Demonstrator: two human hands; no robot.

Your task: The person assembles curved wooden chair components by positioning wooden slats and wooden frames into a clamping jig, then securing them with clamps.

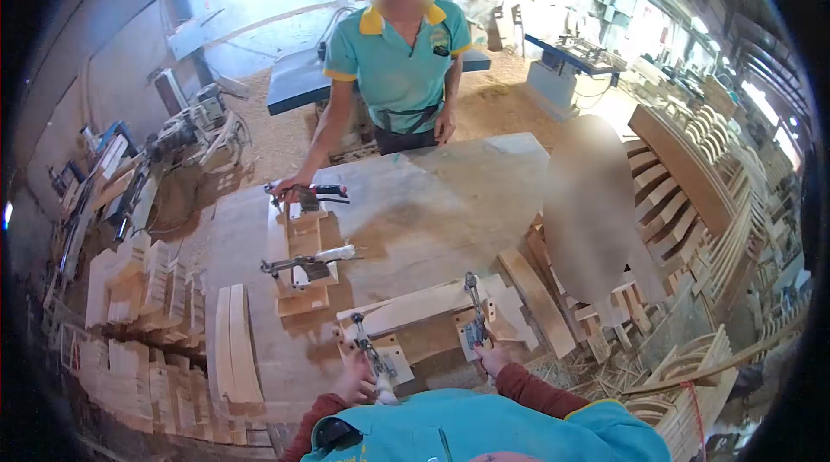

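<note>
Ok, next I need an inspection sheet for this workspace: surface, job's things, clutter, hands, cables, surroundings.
Surface: broad grey-brown worktop, stained in patches.
Job's things: pale wooden jig with two metal toggle clamps; similar wooden jig farther off.
Clutter: two long pale wooden strips at the left edge; brown plank at right.
Hands: left hand and right hand each by a near-jig clamp; grip unclear.
Cables: nothing seen on the worktop.
Surroundings: co-worker in teal shirt opposite, one hand at the farther jig; sawdust on the floor.
</note>
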